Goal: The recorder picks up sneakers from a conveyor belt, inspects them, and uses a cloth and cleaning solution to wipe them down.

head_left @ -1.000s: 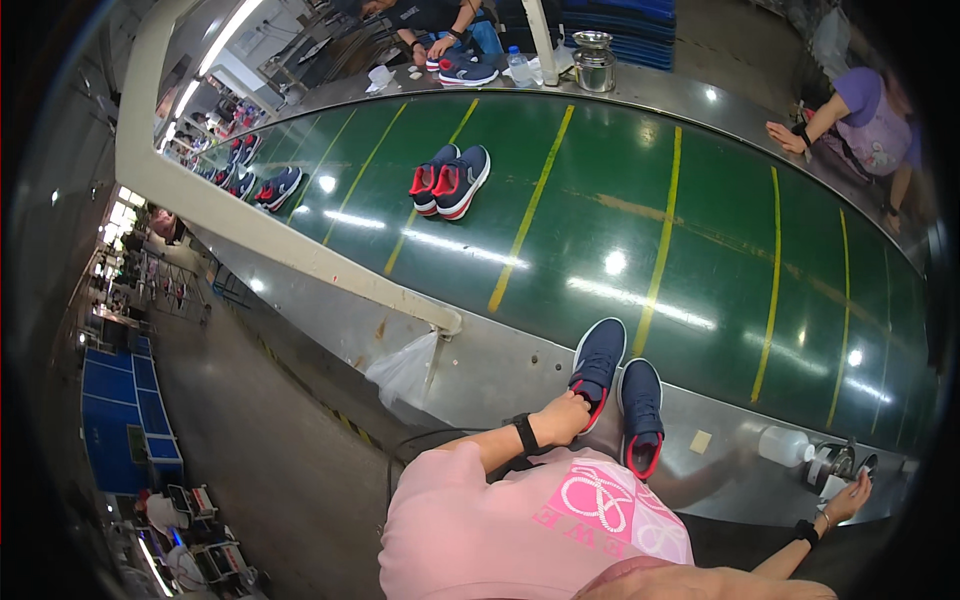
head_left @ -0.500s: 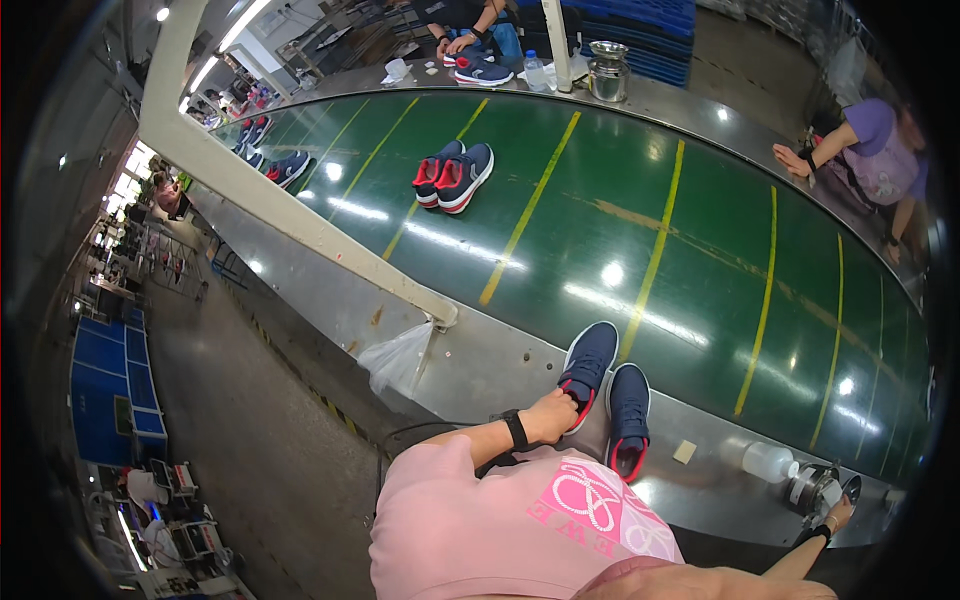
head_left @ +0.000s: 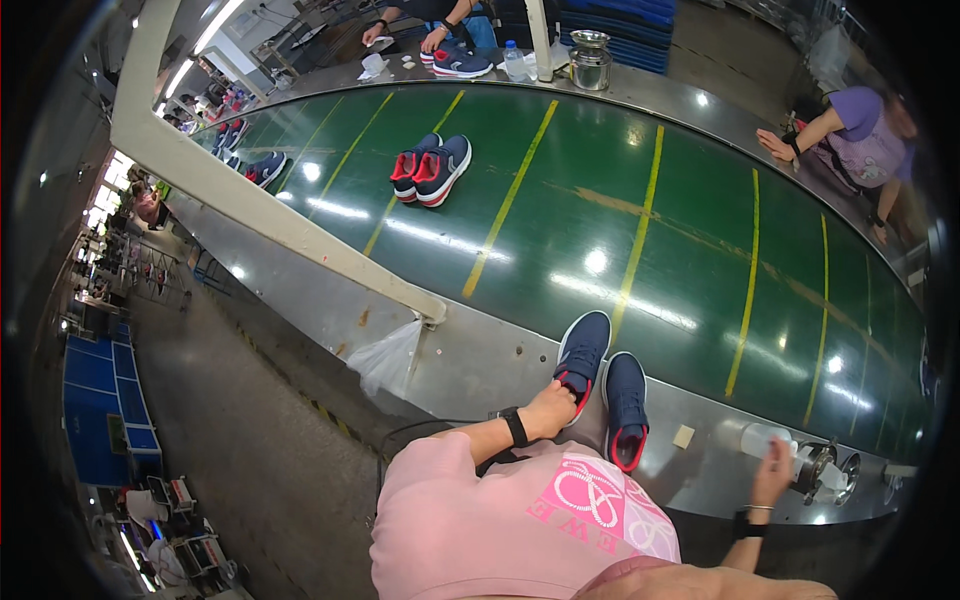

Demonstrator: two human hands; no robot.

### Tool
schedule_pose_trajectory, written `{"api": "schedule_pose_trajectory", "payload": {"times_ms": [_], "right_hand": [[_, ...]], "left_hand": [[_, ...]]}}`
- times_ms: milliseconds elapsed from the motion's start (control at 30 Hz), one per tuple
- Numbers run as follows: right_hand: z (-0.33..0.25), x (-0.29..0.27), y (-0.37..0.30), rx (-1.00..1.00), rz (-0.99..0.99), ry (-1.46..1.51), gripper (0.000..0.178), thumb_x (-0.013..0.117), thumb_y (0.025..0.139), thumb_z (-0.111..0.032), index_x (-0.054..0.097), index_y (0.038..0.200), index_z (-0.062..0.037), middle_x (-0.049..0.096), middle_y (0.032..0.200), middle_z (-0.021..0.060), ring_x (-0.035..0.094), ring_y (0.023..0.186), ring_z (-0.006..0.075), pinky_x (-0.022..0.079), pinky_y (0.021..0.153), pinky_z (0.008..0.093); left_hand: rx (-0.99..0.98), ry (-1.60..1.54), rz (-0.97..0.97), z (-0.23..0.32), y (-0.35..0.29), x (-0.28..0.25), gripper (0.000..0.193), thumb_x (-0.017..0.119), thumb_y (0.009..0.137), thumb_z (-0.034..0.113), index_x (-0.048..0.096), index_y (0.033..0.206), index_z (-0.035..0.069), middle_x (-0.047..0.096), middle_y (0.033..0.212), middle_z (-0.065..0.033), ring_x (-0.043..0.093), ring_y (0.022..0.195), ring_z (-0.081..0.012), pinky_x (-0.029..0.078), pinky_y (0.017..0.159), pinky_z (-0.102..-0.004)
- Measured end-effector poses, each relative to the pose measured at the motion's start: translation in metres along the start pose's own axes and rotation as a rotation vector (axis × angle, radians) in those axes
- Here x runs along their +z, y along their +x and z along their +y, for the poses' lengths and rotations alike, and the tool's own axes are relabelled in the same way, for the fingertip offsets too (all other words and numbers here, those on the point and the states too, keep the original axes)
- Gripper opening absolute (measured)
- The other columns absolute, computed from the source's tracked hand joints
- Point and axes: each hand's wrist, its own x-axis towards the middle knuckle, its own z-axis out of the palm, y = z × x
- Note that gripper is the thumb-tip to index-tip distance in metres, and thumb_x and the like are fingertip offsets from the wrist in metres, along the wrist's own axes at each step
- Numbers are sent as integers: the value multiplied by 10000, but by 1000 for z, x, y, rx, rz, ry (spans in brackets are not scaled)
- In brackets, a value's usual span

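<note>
My left hand (head_left: 553,408) is closed on the heel opening of a navy shoe (head_left: 584,345) with a red lining and white sole, its toe over the belt's edge. Beside it, on the metal ledge, stands the matching navy shoe (head_left: 626,400), touched by neither hand. Off to the right, my right hand (head_left: 770,478) is raised in front of a translucent plastic bottle (head_left: 757,438) lying on its side. Close by that hand is a metal pot (head_left: 815,466) with something white at its mouth. The right fingers are blurred, and whether they hold anything is unclear.
A green belt (head_left: 560,240) with yellow lines carries a pair of navy shoes (head_left: 430,170). A pale post (head_left: 290,225) slants across the left, a plastic bag (head_left: 388,358) at its foot. A small beige block (head_left: 683,437) lies on the ledge. Co-workers sit across the belt.
My right hand has moved left and up, away from the metal pot to in front of the bottle. My left hand keeps its hold on the shoe. The view has shifted slightly.
</note>
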Motion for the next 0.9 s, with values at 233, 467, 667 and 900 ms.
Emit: {"api": "schedule_pose_trajectory", "payload": {"times_ms": [233, 467, 667, 900], "right_hand": [[-127, 112, -83, -202, -676, 211, 477, 762, 659, -71, 611, 1112, -83, 531, 1189, 163, 529, 1086, 364, 440, 940, 417], [-118, 155, -96, -138, -640, 185, 423, 804, 599, -56, 599, 967, -97, 463, 1253, 200, 531, 1073, 403, 468, 900, 440], [-152, 171, -44, -184, -526, 304, 396, 793, 550, -28, 573, 877, -60, 490, 1215, 211, 530, 1078, 417, 463, 901, 436], [-245, 250, 81, -295, -285, 356, 425, 845, 581, -68, 562, 898, -66, 499, 1191, 184, 524, 1087, 389, 450, 912, 419]], "left_hand": [[23, -99, 226, -5, -22, 4, 296, 746, 672, 242, 675, 908, 78, 626, 947, -37, 543, 1014, -204, 371, 896, -352], [123, -140, 273, -24, -33, 1, 266, 751, 712, 217, 641, 903, 69, 612, 958, -54, 539, 1006, -210, 370, 893, -358], [88, -397, 399, -57, -24, -44, 304, 758, 722, 215, 625, 936, 45, 597, 975, -90, 542, 1033, -259, 364, 930, -391], [-75, -208, 653, -132, 9, -110, 284, 741, 714, 129, 598, 938, 29, 575, 987, -119, 534, 1043, -292, 375, 959, -423]]}}
